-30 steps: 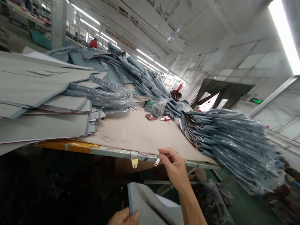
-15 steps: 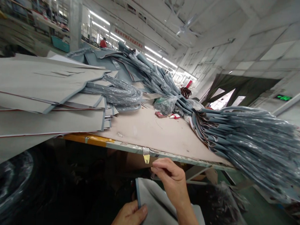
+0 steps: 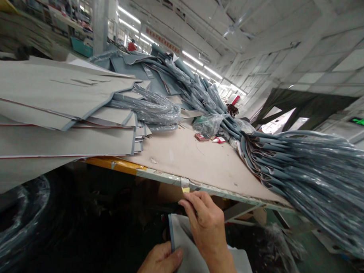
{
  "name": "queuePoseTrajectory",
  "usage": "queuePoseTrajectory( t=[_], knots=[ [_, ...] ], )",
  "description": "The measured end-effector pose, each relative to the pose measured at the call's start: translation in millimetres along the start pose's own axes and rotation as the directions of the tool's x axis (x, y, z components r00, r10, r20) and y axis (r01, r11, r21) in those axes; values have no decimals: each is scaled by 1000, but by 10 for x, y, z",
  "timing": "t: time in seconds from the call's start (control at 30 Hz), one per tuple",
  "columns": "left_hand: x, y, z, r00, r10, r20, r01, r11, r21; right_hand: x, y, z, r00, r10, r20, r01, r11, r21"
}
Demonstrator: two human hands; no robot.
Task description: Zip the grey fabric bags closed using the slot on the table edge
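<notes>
At the bottom of the head view, my left hand [image 3: 161, 260] pinches a grey sheet [image 3: 187, 268] by its blue-bound edge, thumb on top. The sheet's lower part runs out of view, and my right forearm passes in front of it. My right hand [image 3: 207, 219] is closed in a pinch just below the table's front edge. Its fingertips are at a small yellow tag [image 3: 185, 189] that hangs from that edge, partly covering it. Whether the fingers grip the tag or something else small cannot be made out.
Grey blue-edged sheets [image 3: 62, 140] lie stacked on the table [image 3: 181, 152] at left. Plastic-wrapped blue-grey bundles [image 3: 303, 168] hang over its right side. A small red-and-white bottle [image 3: 219, 140] and a dark red packet [image 3: 201, 137] lie farther back.
My right hand has come up to the yellow tag, which showed whole before and is now partly covered. My left hand keeps its pinch on the sheet. The view has shifted slightly.
</notes>
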State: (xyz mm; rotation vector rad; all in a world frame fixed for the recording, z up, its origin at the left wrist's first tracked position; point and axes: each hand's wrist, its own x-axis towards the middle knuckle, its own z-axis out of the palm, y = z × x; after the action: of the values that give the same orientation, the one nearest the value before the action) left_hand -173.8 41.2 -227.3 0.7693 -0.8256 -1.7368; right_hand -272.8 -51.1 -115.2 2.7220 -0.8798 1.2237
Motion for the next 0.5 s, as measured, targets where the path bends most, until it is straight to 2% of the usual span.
queuePoseTrajectory(
  t=[0.2,0.33,0.4,0.5],
  knots=[
    [0,1,19,1000,-4,-18,3,999,-51,30,88,71,997,68,28,-70,993,98],
    [-34,25,48,999,-30,23,31,998,-53,-61,149,-15,969,247,20,-245,942,227],
    [-55,64,65,996,-11,85,11,1000,-4,-121,174,-128,931,354,94,-365,885,290],
    [-101,138,131,988,30,151,-42,996,78,-211,192,-306,861,374,345,-482,816,318]
  ],
)
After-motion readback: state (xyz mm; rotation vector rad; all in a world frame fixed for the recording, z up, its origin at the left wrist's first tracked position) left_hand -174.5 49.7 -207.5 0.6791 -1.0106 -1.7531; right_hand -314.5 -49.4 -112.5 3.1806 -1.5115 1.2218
